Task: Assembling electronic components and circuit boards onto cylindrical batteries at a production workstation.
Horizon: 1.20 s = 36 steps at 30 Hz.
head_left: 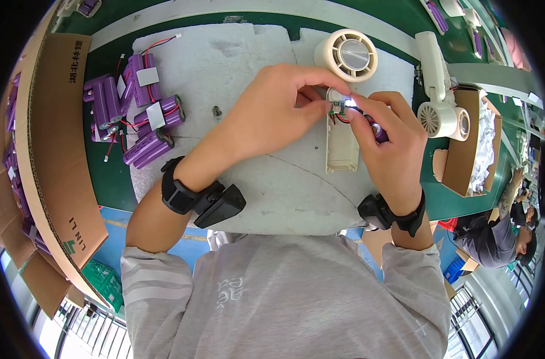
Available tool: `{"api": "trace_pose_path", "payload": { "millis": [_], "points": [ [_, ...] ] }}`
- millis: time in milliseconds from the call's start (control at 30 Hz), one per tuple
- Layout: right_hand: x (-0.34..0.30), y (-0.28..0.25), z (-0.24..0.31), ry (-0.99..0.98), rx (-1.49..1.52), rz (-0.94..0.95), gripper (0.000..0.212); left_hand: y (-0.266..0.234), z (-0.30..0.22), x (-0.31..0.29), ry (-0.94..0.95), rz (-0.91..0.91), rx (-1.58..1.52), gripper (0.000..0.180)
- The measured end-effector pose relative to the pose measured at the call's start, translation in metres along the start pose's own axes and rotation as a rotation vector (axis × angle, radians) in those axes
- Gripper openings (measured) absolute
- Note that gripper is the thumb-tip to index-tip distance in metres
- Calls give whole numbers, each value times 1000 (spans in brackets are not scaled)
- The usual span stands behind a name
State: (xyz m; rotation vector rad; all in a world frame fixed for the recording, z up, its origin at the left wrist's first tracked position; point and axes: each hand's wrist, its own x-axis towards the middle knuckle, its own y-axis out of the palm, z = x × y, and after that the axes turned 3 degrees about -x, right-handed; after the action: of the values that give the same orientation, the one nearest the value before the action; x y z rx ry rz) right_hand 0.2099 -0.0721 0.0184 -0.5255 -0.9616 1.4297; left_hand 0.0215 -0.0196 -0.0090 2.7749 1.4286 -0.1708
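Observation:
A cream handheld fan lies on the foam sheet, its round head (347, 55) toward the far side and its open handle shell (343, 152) toward me. A small green circuit board (337, 107) shows at the upper part of the handle. My left hand (275, 107) is closed, thumb and fingers pinching the fan by the board. Thumb and forefinger of my right hand (392, 140) pinch a bright white plug (349, 103) against the board; whether it is seated I cannot tell. A purple battery pack (378, 132) sits in my right palm, mostly hidden by the fingers.
Several purple battery packs (144, 113) with red and black leads are heaped at the left, beside a tall cardboard box (66, 131). Another cream fan (437, 116) and a carton of white pieces (485, 146) stand at the right. Beyond the carton is another person (491, 239).

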Motion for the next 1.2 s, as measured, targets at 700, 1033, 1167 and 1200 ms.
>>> {"api": "trace_pose_path", "payload": {
  "millis": [700,1033,1167,1200],
  "points": [
    [10,-29,-8,1,136,361,44,-5,-1,-2,264,-52,272,39],
    [8,-32,-19,-154,-94,184,20,-4,0,-3,149,-168,216,32],
    [5,-36,-19,-155,-119,203,16,-5,-1,-4,150,-166,241,32],
    [5,-36,-19,-155,-119,202,16,-5,-1,-3,153,-162,239,32]
  ]
}}
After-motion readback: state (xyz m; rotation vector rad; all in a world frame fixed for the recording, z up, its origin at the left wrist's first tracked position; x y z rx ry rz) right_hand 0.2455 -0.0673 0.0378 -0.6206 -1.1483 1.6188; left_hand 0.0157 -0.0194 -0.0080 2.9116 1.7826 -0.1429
